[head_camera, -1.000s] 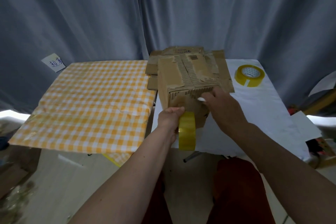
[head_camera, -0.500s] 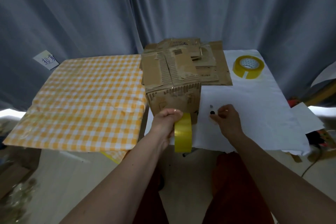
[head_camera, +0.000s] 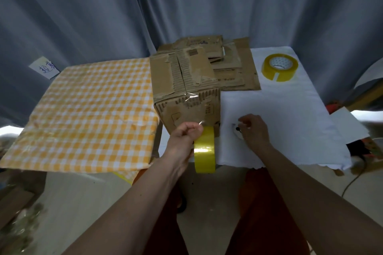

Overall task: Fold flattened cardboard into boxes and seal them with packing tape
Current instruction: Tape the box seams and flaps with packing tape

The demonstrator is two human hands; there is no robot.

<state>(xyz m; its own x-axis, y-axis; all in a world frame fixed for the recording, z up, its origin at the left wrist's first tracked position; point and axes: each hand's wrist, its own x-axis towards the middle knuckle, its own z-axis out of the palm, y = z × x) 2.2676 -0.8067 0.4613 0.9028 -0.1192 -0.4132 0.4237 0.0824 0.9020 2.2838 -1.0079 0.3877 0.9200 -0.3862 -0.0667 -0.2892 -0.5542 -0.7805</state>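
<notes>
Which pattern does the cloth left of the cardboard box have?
Yellow-and-white checks on the cloth, clearest in the head view.

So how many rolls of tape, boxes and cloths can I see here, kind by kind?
Yellow tape rolls: 2, one in the left hand at, one lying on the white cloth at
Folded cardboard boxes: 1
Piles of flat cardboard: 1
Table cloths: 2, checked and white
Total: 6

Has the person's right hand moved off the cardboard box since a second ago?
Yes. The right hand has left the box and come down to its right, onto the white cloth over a small object.
</notes>
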